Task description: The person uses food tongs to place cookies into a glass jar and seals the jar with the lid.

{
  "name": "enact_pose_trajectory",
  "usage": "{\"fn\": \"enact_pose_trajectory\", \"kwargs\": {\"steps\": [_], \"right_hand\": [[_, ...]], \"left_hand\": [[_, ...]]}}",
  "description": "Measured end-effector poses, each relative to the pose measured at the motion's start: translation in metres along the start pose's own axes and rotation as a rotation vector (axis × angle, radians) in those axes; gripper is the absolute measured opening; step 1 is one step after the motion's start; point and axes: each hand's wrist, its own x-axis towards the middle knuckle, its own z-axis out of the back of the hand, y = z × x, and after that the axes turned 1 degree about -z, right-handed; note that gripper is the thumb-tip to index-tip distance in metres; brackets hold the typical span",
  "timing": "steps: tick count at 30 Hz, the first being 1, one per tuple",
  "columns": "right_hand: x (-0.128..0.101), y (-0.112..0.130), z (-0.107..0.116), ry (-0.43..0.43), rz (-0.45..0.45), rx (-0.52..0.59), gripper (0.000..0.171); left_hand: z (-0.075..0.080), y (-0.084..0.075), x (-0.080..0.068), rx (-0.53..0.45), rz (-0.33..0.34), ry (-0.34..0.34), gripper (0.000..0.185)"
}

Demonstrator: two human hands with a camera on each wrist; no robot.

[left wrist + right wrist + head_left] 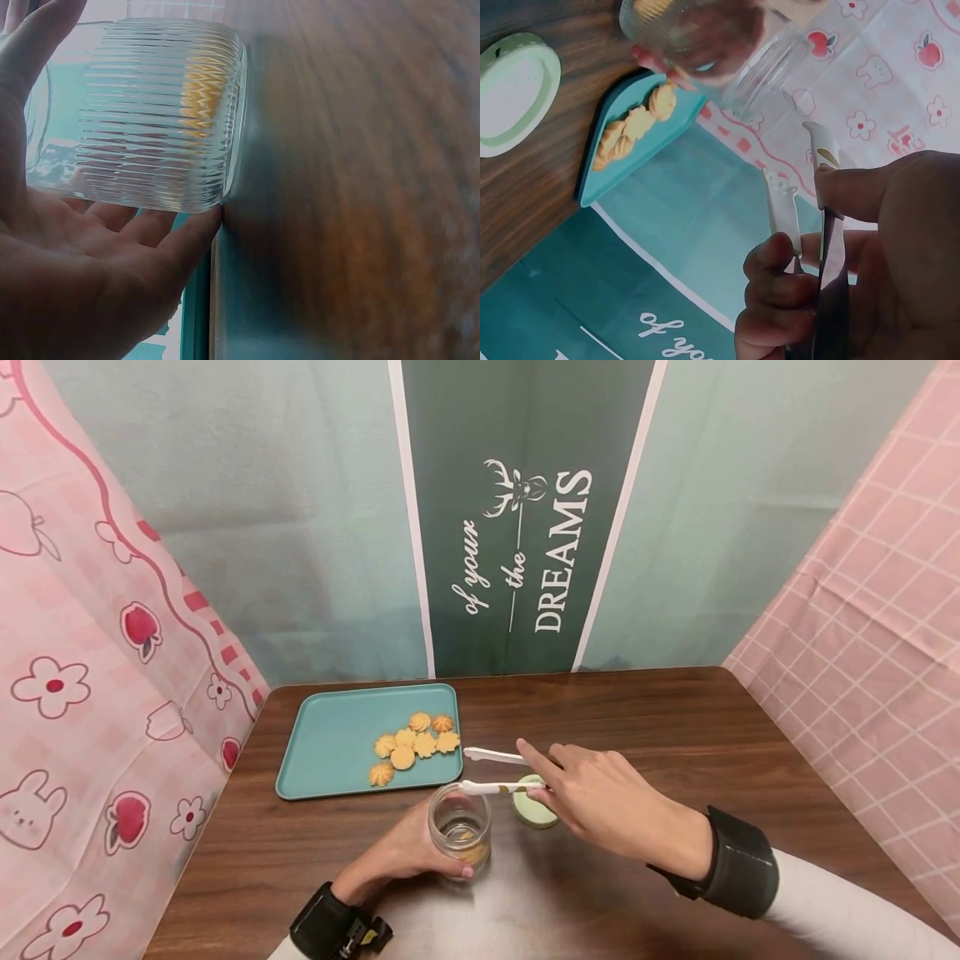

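My left hand [411, 846] grips a ribbed glass jar [461, 827] round its side, thumb at the front. In the left wrist view the jar [150, 112] stands on the table, with a golden cookie [201, 97] low inside. Above and right of the jar, my right hand [600, 785] holds a pair of tongs [491, 788] with white tips. The tips are spread apart with nothing between them, one near the jar's rim. In the right wrist view thumb and fingers pinch the tongs [826, 247]. Several cookies [403, 757] lie on a teal tray [330, 743].
A pale green round lid [534, 814] lies on the brown wooden table [600, 710], partly under the right hand. The tray stands at the table's back left. Curtains hang behind and at both sides.
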Motion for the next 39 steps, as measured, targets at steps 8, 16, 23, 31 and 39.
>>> {"fn": "enact_pose_trajectory", "kwargs": {"steps": [8,16,23,31,39], "right_hand": [[0.005,-0.009,-0.001,0.004,-0.019,-0.016,0.057],[0.009,-0.019,-0.008,0.022,-0.063,-0.008,0.058],[0.01,-0.027,-0.013,0.034,-0.081,0.01,0.057],[0.012,-0.035,-0.02,0.049,-0.103,0.022,0.056],[0.014,-0.044,-0.03,0.05,-0.106,0.018,0.055]], "left_hand": [[0.0,-0.001,0.001,-0.005,-0.017,-0.005,0.09],[-0.001,-0.001,0.001,-0.003,-0.02,-0.007,0.09],[0.0,-0.002,0.0,-0.007,-0.025,-0.002,0.091],[-0.001,-0.003,0.0,0.005,-0.013,-0.007,0.09],[0.0,-0.001,0.0,0.001,-0.016,-0.003,0.09]]}}
